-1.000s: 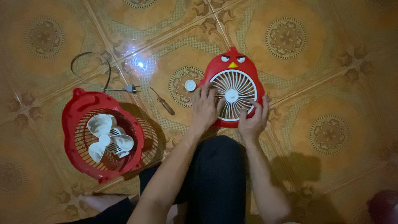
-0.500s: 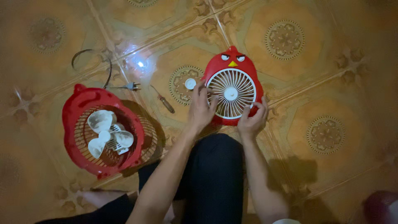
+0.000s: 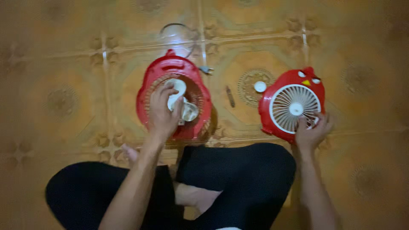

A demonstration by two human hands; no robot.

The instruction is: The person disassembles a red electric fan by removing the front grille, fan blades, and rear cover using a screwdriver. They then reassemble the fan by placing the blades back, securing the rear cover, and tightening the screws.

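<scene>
Red fan shell [image 3: 150,85] holds white blades [image 3: 184,102] (left hand [image 3: 161,111] gripping them); right hand [image 3: 312,132] pinches the grille [image 3: 289,106].

patterned ochre tile floor [image 3: 64,64]. lying on it: red fan body [image 3: 200,89] with white blades, left of centre; red fan cover [image 3: 277,85] with white grille, to the right; small white cap [image 3: 260,86] just beside the cover; dark screwdriver [image 3: 230,96] between them; cord [image 3: 179,32] and plug [image 3: 206,70] behind the body.
</scene>
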